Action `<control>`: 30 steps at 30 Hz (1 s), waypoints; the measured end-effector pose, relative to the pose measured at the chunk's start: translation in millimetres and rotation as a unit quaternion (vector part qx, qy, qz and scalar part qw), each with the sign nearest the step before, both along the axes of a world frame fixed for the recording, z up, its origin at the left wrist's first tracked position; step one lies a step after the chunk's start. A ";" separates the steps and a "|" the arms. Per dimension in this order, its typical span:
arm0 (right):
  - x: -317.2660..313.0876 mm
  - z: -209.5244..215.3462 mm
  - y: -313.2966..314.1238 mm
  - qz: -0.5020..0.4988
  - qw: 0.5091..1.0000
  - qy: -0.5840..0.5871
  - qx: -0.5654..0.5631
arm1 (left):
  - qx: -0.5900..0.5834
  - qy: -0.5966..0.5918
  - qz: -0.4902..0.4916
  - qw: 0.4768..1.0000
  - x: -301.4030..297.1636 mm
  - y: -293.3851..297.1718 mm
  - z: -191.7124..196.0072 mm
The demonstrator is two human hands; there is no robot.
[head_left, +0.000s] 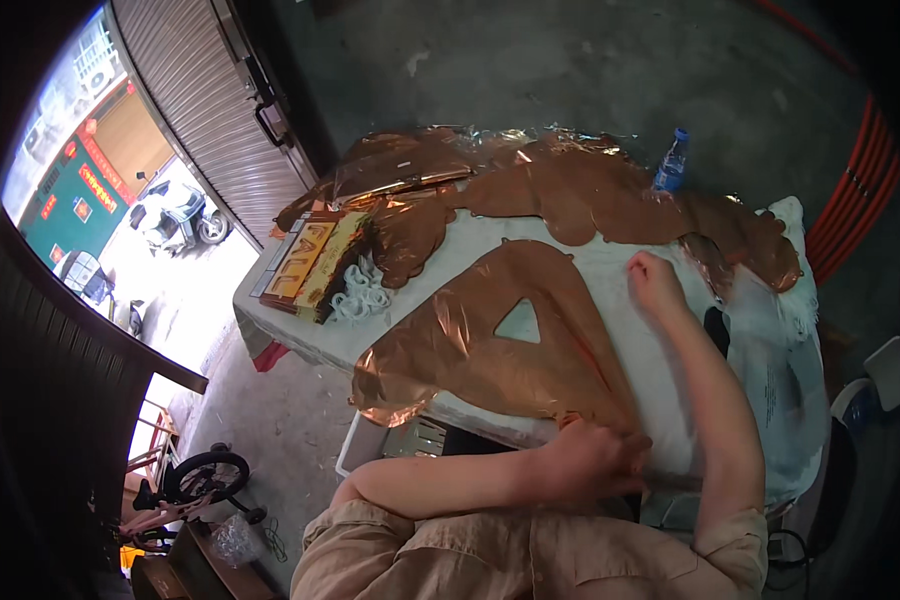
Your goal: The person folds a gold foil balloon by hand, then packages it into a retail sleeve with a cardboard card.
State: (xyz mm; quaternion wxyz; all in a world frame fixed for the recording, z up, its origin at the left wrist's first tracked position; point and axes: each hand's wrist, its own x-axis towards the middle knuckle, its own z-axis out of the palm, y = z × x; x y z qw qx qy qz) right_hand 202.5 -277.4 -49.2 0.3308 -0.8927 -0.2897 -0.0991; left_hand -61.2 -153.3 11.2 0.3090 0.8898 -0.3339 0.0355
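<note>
A flat copper-coloured foil balloon point(450, 330), shaped like a letter with a triangular hole, lies spread over the white-covered table point(660, 370) before me. My left hand point(600, 455) is closed on its near right corner at the table's front edge; part of the grip is hidden. Further out and to the right, my right hand point(655, 282) is curled closed above the cloth, apart from that balloon. Whether it holds anything small cannot be seen. More flat copper foil balloons point(570, 190) lie overlapping along the table's far side.
Printed flat packs point(315, 260) and curled white ribbon point(362, 290) lie at the table's left. A blue-labelled bottle point(673, 162) stands at the back. Clear plastic sheeting point(770, 370) covers the right side. Beyond are a shutter door point(210, 90), a small bicycle point(205, 480) and orange tubing point(855, 200).
</note>
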 end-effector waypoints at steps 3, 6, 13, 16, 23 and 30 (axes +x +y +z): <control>-22.1 20.1 10.0 -0.022 1.000 0.003 0.006 | -0.056 0.162 0.010 0.985 -1.8 31.1 18.1; -52.9 7.1 29.3 0.152 0.986 -0.052 0.037 | -0.037 0.070 0.090 0.993 27.1 83.9 20.6; -72.2 -26.5 40.6 0.205 0.975 -0.081 -0.011 | 0.197 -0.160 0.215 0.943 83.3 184.1 -59.0; -62.0 -24.9 6.7 0.188 0.979 -0.071 -0.036 | 0.178 -0.029 0.141 0.973 103.5 166.9 -43.6; -37.8 26.9 34.5 0.106 0.989 0.097 -0.029 | 0.090 -0.052 0.153 0.983 147.0 187.5 -60.5; 24.6 16.7 138.6 0.069 0.986 -0.126 -0.084 | -0.014 -0.117 0.163 0.980 150.0 191.3 -68.5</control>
